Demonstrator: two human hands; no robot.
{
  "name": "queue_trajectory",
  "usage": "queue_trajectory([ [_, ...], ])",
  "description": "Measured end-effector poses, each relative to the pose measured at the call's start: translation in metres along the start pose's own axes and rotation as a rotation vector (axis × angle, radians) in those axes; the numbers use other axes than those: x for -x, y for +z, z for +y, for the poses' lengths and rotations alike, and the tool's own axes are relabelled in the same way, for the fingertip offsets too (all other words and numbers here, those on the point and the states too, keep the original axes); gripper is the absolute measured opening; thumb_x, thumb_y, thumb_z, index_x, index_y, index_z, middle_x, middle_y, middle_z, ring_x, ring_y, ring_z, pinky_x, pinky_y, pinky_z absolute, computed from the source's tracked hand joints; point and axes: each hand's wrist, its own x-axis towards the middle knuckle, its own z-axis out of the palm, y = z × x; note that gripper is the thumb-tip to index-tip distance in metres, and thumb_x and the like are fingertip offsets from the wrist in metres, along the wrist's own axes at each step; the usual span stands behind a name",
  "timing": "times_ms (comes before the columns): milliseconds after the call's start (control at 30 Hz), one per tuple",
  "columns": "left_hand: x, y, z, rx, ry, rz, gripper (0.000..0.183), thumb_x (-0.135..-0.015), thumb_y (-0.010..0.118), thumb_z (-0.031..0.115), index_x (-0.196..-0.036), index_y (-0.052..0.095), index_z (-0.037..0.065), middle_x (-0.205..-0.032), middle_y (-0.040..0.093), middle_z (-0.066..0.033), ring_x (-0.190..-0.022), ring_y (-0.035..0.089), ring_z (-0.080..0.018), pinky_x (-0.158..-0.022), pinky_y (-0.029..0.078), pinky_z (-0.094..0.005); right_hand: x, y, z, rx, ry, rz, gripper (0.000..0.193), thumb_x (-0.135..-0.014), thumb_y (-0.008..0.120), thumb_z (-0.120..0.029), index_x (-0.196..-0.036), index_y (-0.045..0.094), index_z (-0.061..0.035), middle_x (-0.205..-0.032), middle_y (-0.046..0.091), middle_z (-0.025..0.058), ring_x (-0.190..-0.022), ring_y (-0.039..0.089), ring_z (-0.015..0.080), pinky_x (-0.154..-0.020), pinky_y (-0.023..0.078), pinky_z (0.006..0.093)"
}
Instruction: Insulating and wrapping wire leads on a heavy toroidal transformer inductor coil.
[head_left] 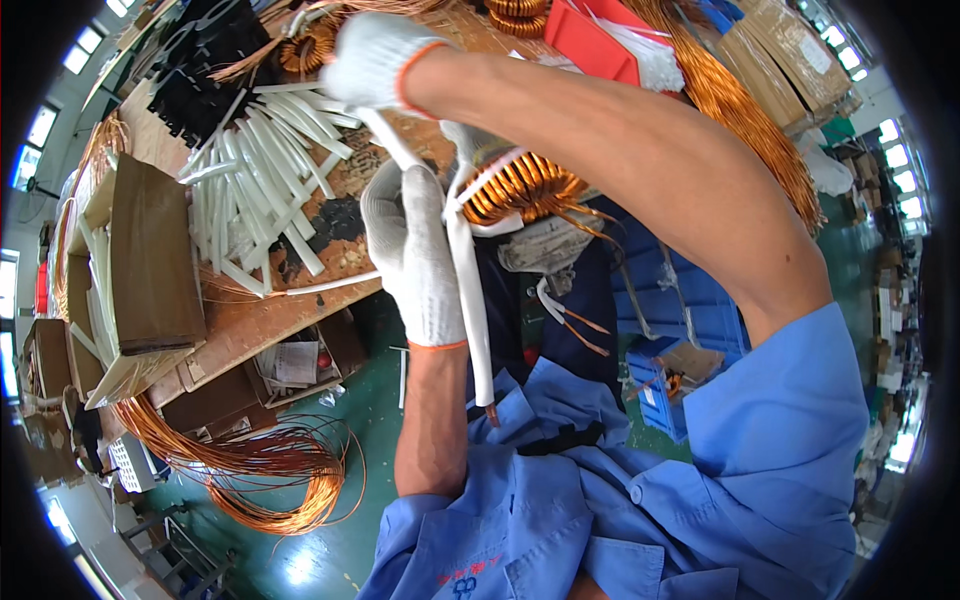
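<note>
Both my hands wear white knit gloves with orange cuffs. My left hand [420, 260] is closed, thumb up, around a white sleeving tube at the left side of a copper-wound toroidal coil [525, 190]. Stretched across above the coil is my right arm; my right hand [380, 65], blurred by motion, is closed at the upper end of that white sleeving tube [393, 138]. Another white sleeve [470, 300] hangs down past my left wrist, with a copper end poking out. Copper leads trail from the coil's right side. My fingers behind the coil are partly hidden.
A pile of cut white tubes [265, 180] covers part of the wooden bench [345, 260]. An open cardboard box [155, 260] stands left, above a copper wire bundle [290, 500]. Behind are a red bin [595, 40] and black parts [205, 70]. Blue crates [655, 290] stand right.
</note>
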Motion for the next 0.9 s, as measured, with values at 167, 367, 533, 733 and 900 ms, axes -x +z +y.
queue_trajectory([
  [167, 0.015, -0.006, -0.001, -0.237, 0.264, -0.178, 0.046, -0.116, 0.058, 0.021, -0.154, 0.055, -0.004, -0.137, 0.068, -0.0162, -0.125, 0.063, -0.0216, -0.114, 0.048, -0.037, 0.004, 0.007, 0.038, 0.003, 0.083, 0.016, 0.043, -0.093, 0.063, -0.034, -0.091, 0.08, 0.0051, -0.088, 0.073, 0.0335, -0.084, 0.074, 0.0472, -0.08, 0.059, 0.053],
  [367, 0.02, -0.01, 0.006, -0.343, 0.212, -0.251, 0.065, -0.089, 0.08, 0.007, -0.149, 0.059, -0.006, -0.133, 0.071, -0.0161, -0.125, 0.066, -0.0211, -0.109, 0.053, -0.0355, 0.047, -0.06, -0.001, 0.199, -0.052, 0.079, 0.056, -0.102, 0.064, -0.055, -0.108, 0.081, -0.0026, -0.099, 0.08, 0.0228, -0.093, 0.078, 0.0392, -0.093, 0.06, 0.0496],
  [533, 0.014, -0.015, 0.0, -0.231, 0.196, -0.265, 0.046, -0.093, 0.074, 0.005, -0.137, 0.069, -0.007, -0.127, 0.071, -0.0144, -0.112, 0.067, -0.0229, -0.105, 0.052, -0.0361, 0.199, -0.103, 0.005, -0.276, -0.207, 0.497, 0.017, -0.104, 0.067, -0.009, -0.09, 0.072, -0.002, -0.077, 0.069, 0.008, -0.068, 0.064, 0.0158, -0.062, 0.049, 0.0309],
  [733, 0.013, -0.006, -0.013, -0.147, 0.224, -0.26, 0.036, -0.11, 0.053, 0.012, -0.135, 0.071, -0.007, -0.124, 0.07, -0.0164, -0.117, 0.064, -0.0257, -0.106, 0.049, -0.0359, 0.247, -0.07, 0.02, 0.265, -0.287, 0.512, 0.038, -0.098, 0.08, -0.031, -0.119, 0.074, 0.0006, -0.117, 0.072, 0.0171, -0.105, 0.07, 0.0361, -0.092, 0.056, 0.0435],
  [900, 0.01, -0.013, -0.001, 0.095, -0.067, -0.284, 0.065, -0.122, 0.039, 0.047, -0.137, 0.069, -0.009, -0.13, 0.075, -0.0159, -0.119, 0.07, -0.0193, -0.109, 0.053, -0.0352, 0.219, -0.078, -0.027, 0.221, -0.36, 0.471, 0.041, -0.089, 0.09, -0.032, -0.114, 0.077, -0.0024, -0.116, 0.075, 0.0152, -0.102, 0.071, 0.0336, -0.091, 0.058, 0.0429],
])
